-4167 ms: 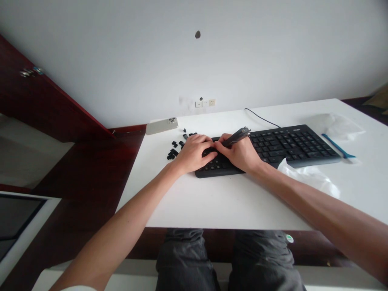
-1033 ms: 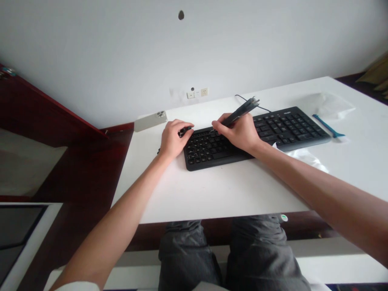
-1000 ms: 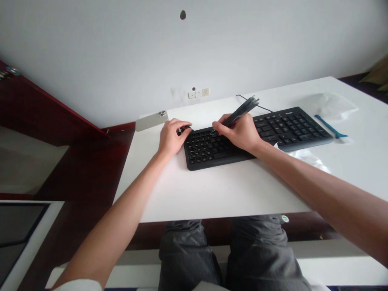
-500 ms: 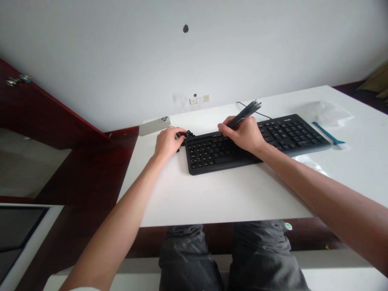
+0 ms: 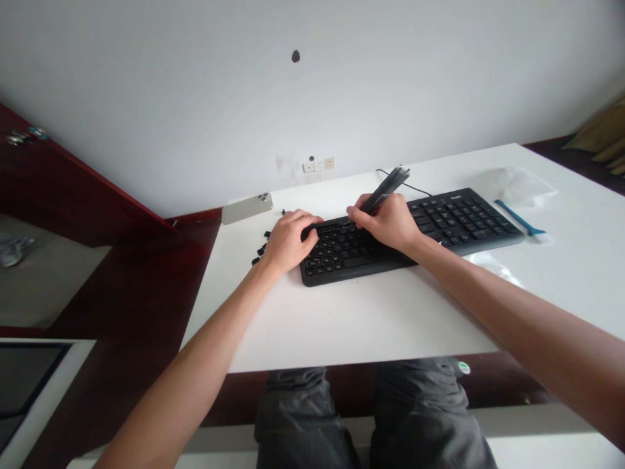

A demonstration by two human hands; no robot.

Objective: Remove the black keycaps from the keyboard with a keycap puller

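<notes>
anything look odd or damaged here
Yes: the left end of the black keyboard looks stripped of its caps, and loose black keycaps lie scattered beside it, partly hidden by the left hand. The wall also has a dark round mark and greyish smudges beside the sockets.

I am seeing black on the keyboard point(image 5: 469, 221) and loose keycaps point(image 5: 255, 261), dark grey on my handheld tool point(image 5: 383, 191) and jeans point(image 5: 305, 417), plain white on the bench point(image 5: 342, 326), deep reddish brown on the door point(image 5: 73, 172).
</notes>
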